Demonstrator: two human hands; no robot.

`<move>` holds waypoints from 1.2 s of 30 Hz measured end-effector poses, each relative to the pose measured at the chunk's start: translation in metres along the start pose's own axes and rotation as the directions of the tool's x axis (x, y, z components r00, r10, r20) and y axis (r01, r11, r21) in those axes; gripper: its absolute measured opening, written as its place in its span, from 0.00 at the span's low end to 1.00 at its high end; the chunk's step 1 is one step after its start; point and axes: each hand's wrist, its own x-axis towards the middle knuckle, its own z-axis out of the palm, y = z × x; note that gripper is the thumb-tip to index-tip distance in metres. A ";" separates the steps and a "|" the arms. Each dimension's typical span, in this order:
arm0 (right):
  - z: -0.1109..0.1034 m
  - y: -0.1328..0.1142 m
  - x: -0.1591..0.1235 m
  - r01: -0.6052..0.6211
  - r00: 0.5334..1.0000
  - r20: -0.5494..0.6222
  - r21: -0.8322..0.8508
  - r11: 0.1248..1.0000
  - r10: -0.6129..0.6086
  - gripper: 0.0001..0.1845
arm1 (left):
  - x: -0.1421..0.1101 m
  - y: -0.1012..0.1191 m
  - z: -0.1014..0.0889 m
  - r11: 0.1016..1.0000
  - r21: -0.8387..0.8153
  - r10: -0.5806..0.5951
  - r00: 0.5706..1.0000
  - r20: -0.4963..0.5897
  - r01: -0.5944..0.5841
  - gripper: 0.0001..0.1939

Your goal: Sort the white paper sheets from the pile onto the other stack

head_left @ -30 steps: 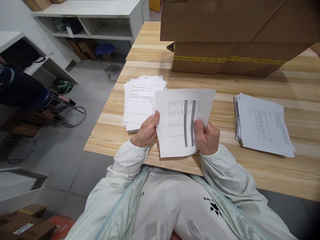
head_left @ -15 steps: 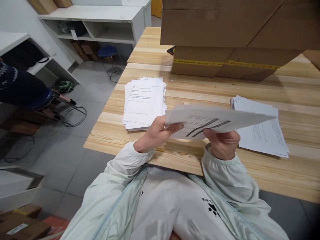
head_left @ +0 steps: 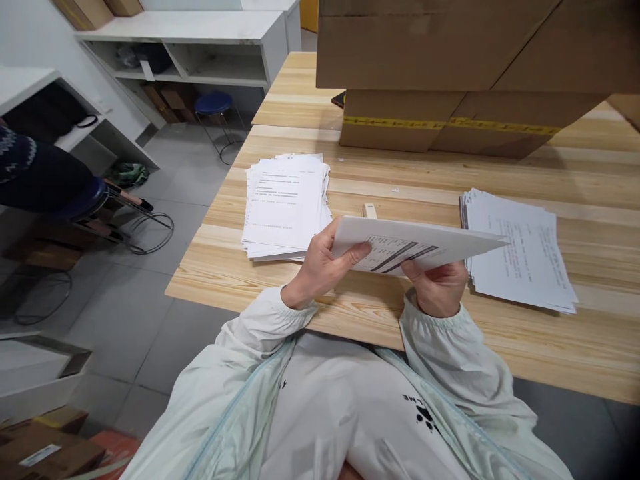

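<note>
Printed paper sheets [head_left: 400, 250] are held tilted above the table's near edge; how many there are I cannot tell. My left hand [head_left: 327, 263] grips their left end, thumb on the printed face. At the lower right edge my right hand [head_left: 437, 283] is closed on the same sheets, thumb on top. A stack of printed papers [head_left: 285, 207] lies just left of my left hand. Another paper stack [head_left: 520, 253] rests to the right of my right hand. Behind the held sheets a small whitish object [head_left: 369, 211] shows partly.
Large cardboard boxes [head_left: 450, 120] are stacked at the back of the wooden table [head_left: 225, 267], with a dark flat object [head_left: 339, 99] beside them. On the left are a blue stool [head_left: 213, 103], white shelves [head_left: 220, 30] and a seated person's leg [head_left: 45, 177].
The held sheets have folded or drawn together into a narrower shape, and their right end has moved left. My right hand has shifted slightly left, and the small whitish object shows more.
</note>
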 end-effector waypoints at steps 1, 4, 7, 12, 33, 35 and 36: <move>0.000 0.000 0.000 -0.002 1.000 0.007 -0.004 1.000 0.002 0.17 | 0.000 0.000 0.001 1.000 -0.009 -0.001 1.000 -0.005 0.000 0.21; 0.004 -0.002 -0.003 0.002 1.000 0.011 -0.011 1.000 -0.002 0.19 | 0.001 0.003 0.005 1.000 -0.027 0.003 1.000 -0.017 -0.003 0.22; 0.010 -0.004 -0.008 0.009 1.000 0.006 -0.030 1.000 -0.009 0.22 | 0.002 0.006 0.007 1.000 -0.028 0.003 0.999 -0.033 -0.004 0.23; 0.012 -0.005 -0.012 0.053 0.996 -0.060 -0.101 0.994 -0.059 0.18 | 0.002 0.007 0.007 1.000 -0.011 0.017 0.999 -0.050 -0.017 0.21; -0.081 -0.018 -0.031 -0.597 0.694 0.092 -0.481 0.642 0.714 0.28 | -0.042 -0.012 0.014 0.554 -0.179 -0.569 0.526 0.632 0.813 0.27; -0.080 -0.017 -0.028 -0.602 0.688 0.083 -0.488 0.631 0.721 0.28 | -0.038 -0.015 0.018 0.550 -0.164 -0.582 0.517 0.628 0.819 0.24; -0.079 -0.017 -0.026 -0.598 0.691 0.079 -0.496 0.629 0.719 0.28 | -0.036 -0.017 0.020 0.548 -0.162 -0.589 0.516 0.622 0.821 0.22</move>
